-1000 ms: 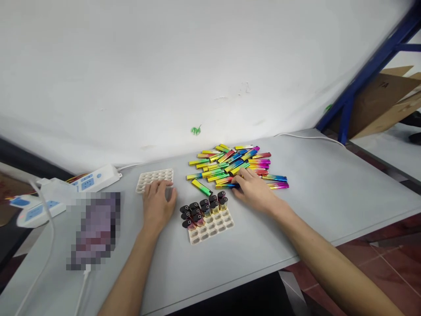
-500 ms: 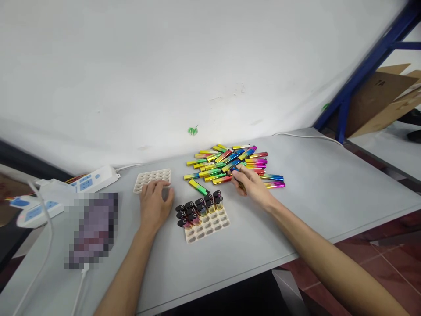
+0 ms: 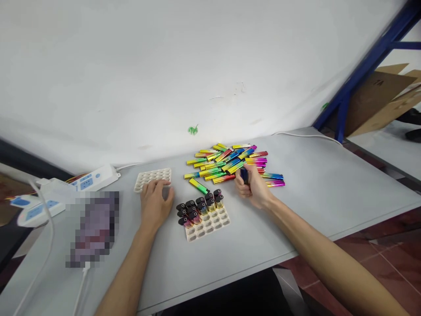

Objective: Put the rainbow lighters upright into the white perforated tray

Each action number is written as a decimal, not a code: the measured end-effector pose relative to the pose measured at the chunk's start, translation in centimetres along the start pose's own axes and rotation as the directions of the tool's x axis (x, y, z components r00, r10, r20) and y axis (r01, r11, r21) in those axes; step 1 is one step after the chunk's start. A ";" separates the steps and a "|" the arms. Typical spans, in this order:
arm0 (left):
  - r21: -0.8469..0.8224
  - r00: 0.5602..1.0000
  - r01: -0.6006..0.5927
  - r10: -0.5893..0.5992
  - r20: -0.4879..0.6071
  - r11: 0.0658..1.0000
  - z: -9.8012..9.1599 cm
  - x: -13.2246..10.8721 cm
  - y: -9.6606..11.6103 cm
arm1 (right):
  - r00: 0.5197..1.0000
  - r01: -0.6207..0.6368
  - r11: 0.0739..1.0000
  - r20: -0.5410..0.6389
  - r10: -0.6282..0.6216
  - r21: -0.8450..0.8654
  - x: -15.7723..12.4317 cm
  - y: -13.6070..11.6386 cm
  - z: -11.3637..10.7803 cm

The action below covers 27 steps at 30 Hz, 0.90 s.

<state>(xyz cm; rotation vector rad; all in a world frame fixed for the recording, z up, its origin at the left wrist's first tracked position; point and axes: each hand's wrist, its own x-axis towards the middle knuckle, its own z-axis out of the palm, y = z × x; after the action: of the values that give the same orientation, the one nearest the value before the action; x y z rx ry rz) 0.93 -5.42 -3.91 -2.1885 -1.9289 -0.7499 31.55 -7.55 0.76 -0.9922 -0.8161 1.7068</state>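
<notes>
While the right hand (image 3: 254, 188) wraps its fingers round a dark-topped lighter (image 3: 244, 174) just before the heap of lighters (image 3: 226, 164), the tabletop (image 3: 322, 188) spreads open to the right — down to its front edge. The left hand (image 3: 155, 204), fingers loosely parted, lies by the rear tray (image 3: 153, 175); black-capped lighters (image 3: 201, 207) stand in the front tray's (image 3: 210, 230) back and left cells.

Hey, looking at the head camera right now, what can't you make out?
In the head view:
Much of the held lighter: covered by the right hand.
Part of the rear tray: covered by the left hand.
Pixelated item: mosaic masks what it is.
Cardboard boxes: cut off by the right edge.
</notes>
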 end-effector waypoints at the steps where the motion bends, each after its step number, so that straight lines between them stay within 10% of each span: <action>1: 0.001 1.000 -0.001 0.001 -0.001 1.000 0.0 0.0 0.0 | 1.000 0.006 1.000 0.001 -0.006 0.014 0.0 0.0 0.0; 27: -0.006 1.000 0.018 -0.018 0.013 1.000 0.0 0.0 0.0 | 0.998 -0.011 1.000 -0.068 0.010 -0.007 0.8 1.0 -0.4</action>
<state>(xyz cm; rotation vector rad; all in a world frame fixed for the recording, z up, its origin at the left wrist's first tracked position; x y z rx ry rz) 0.95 -5.45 -3.91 -2.1875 -1.9580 -0.7464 31.37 -7.08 -0.49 -1.0554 -0.7740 1.6705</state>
